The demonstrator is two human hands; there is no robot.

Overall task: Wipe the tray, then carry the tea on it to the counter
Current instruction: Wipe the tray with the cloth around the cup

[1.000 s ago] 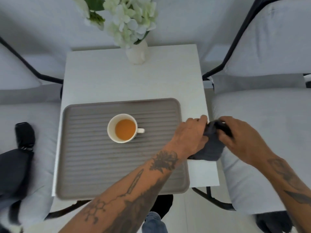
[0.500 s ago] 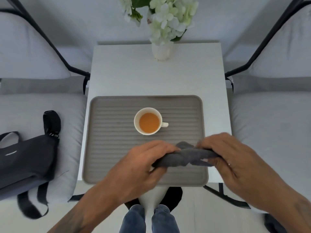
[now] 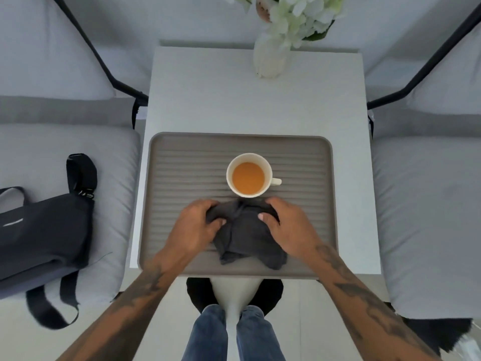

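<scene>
The left hand and right hand are each gripping a bunched edge of the dark cloth, pressing it on the tray just nearer than the cup of tea; wiping is seemingly only starting; carrying to the counter is still remaining.

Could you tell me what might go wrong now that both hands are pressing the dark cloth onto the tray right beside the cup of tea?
1. The dark grey cloth lies bunched just short of the white cup of orange tea; a forward wipe could nudge the cup and spill it.
2. The grey ribbed tray overhangs the near edge of the white table, so downward pressure from the left hand and right hand might tip it.
</scene>
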